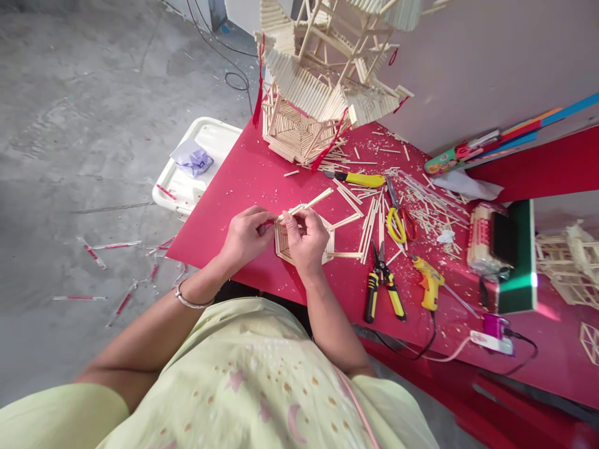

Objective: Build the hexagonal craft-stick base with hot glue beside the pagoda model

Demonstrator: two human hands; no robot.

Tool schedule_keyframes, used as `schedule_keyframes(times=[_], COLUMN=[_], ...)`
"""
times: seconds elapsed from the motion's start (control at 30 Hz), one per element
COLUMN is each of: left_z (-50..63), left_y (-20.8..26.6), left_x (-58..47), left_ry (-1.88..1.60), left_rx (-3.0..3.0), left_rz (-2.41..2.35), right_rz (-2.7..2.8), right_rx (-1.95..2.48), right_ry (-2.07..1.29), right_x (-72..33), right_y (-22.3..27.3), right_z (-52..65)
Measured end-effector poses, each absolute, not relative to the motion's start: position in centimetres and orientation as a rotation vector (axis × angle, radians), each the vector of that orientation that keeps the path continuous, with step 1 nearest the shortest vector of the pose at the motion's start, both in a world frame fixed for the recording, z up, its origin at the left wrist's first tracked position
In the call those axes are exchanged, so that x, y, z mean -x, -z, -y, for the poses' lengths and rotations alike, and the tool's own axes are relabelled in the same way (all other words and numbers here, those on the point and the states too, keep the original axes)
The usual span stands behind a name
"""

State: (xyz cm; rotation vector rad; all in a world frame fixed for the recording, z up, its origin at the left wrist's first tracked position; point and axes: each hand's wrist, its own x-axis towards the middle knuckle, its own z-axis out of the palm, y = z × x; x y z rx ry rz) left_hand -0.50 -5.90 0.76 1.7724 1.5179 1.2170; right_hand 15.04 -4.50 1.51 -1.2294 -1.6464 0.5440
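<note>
Through the head feed I'm seeing my right hand [306,240] pinching the upper edge of the stick frame [282,246] at centre view, over the worktop [219,215]; my left hand [248,237] is touching its upper-left corner, its exact grip escaping me. Uneven pressure could be springing a joint. Loose sticks [371,229] are lying just right, risking snags on projecting ends. Farther right, the glue gun [429,284] is trailing its cable [429,340]; a tug could be dragging it.
</note>
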Motion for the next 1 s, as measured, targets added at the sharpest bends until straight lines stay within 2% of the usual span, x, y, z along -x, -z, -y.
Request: schedule_keyframes(times=[1.0], left_z=[5.95], left_y=[-0.45], left_x=[0.49], left_ry=[-1.174], left_rx=[-1.799], left_rz=[-1.531], right_rz=[1.684], right_rx=[1.205], right_ry=[-0.512], right_x=[-14.99], right_y=[-1.89], right_z=[4.34])
